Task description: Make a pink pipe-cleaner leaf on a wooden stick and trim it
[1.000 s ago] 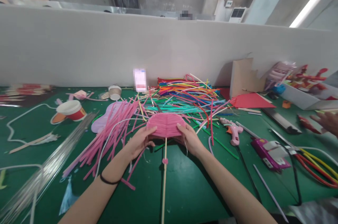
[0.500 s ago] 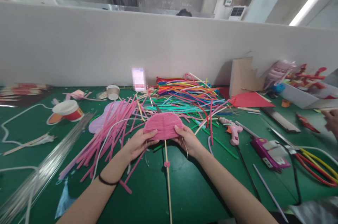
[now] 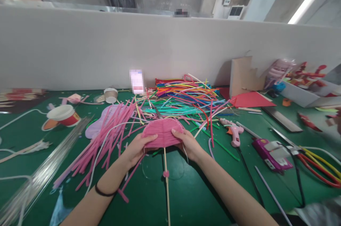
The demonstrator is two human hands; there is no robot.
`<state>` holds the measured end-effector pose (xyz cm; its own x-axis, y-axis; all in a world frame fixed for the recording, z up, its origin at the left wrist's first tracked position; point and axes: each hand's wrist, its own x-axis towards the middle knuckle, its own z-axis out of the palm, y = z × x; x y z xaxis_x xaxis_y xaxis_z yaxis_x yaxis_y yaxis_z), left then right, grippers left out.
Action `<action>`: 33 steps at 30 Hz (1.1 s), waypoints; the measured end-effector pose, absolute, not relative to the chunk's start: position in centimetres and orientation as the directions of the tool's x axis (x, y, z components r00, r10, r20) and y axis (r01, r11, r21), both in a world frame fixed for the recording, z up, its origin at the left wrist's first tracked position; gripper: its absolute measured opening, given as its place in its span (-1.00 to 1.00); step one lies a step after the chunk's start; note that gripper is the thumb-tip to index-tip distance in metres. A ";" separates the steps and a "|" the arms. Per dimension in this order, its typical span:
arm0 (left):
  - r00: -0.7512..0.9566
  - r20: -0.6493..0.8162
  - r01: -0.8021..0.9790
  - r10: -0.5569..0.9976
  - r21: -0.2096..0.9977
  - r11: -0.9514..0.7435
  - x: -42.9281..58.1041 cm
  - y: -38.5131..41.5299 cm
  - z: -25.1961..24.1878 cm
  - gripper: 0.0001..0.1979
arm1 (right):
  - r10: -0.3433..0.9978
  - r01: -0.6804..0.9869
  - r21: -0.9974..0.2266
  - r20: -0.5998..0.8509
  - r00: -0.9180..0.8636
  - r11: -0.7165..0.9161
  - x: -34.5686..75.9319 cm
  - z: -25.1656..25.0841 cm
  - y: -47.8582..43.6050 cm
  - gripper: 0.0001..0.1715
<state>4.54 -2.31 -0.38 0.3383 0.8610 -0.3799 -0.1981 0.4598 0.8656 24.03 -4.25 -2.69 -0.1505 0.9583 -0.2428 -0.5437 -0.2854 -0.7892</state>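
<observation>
Both my hands hold a pink, half-round fan-shaped piece [image 3: 163, 128] that looks covered in fuzzy pipe cleaners. My left hand [image 3: 138, 149] grips its left lower edge, thumb on top and fingers beneath. On the right lower edge, my right hand [image 3: 188, 143] pinches it the same way. A thin wooden stick [image 3: 167, 194] runs from the piece toward me, with a small pink knot [image 3: 166, 173] around it. Thin wire [image 3: 149, 176] loops below the piece. Left of my hands lie loose pink pipe cleaners [image 3: 106, 144], partly over a flat lilac shape [image 3: 93, 130].
Multicoloured pipe cleaners [image 3: 186, 92] are heaped behind. At right are a pink glue gun [image 3: 236, 135], a purple power strip [image 3: 274, 158], scissors [image 3: 285, 137] and a white box [image 3: 306, 94]. A paper cup [image 3: 66, 115] and clear rods [image 3: 48, 165] stand out at left. Another person's hand [image 3: 336, 119] shows at far right.
The view has shifted slightly. The pink piece sits a little lower and left in view, its surface tipped somewhat more toward me. Both hands keep their hold.
</observation>
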 end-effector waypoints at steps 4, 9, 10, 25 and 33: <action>0.333 -0.376 -0.188 0.865 0.872 0.452 4.6 -2.4 -0.1 -0.65 | 0.950 -0.518 -0.796 -0.268 -0.163 -0.313 24.1 -2.6 -4.3 -0.59; 0.293 -0.387 -0.177 0.874 0.877 0.447 4.8 -2.6 0.1 -0.67 | 0.935 -0.494 -0.794 -0.298 -0.191 -0.354 24.1 -2.5 -4.3 -0.56; 0.291 -0.382 -0.181 0.877 0.879 0.442 4.8 -2.6 0.1 -0.66 | 0.936 -0.495 -0.794 -0.291 -0.199 -0.352 24.2 -2.5 -4.3 -0.56; 0.302 -0.204 -0.327 0.931 0.896 0.302 5.4 -2.7 -0.2 -0.52 | 0.945 -0.571 -0.758 -0.305 -0.116 -0.315 24.9 -1.5 -4.2 -0.61; 0.327 0.209 0.323 0.922 0.892 -0.317 4.9 -3.1 -0.3 -0.63 | 0.928 -0.655 -0.756 -0.243 0.283 0.001 31.2 -0.1 -2.3 -0.78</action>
<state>4.91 -3.13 -0.27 0.3266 0.9217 0.2092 0.3225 -0.3167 0.8920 31.20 -2.35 -0.12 0.2830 0.9278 -0.2433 -0.6546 0.0015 -0.7560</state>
